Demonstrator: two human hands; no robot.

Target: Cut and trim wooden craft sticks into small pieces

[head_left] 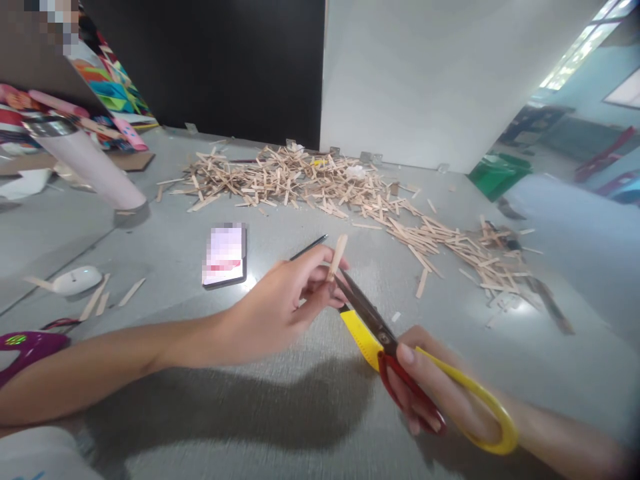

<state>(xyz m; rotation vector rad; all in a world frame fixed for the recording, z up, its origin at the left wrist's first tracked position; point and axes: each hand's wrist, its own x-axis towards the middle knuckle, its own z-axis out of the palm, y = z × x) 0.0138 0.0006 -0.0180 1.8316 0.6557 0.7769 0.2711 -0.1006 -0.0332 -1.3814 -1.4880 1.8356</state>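
Between the thumb and fingers of my left hand [285, 300] is a flat wooden stick [339, 255], held tilted upward. My right hand [450, 387] grips a pair of scissors [367, 313] with red and yellow handles. The blade tips meet the lower end of the stick, close to my left fingertips; whether they are cutting into it I cannot tell. Under the scissors lies a yellow strip [361, 339] with small dark marks, partly hidden by the blades. A dark pen [310, 247] rests on the table just behind my left hand.
A large pile of wooden sticks [280, 177] spreads across the back and right of the grey table [240, 400]. A phone [225, 257], a white mouse [77, 280] and a leaning pale bottle [95, 160] are on the left. Black and white panels [400, 80] stand behind.
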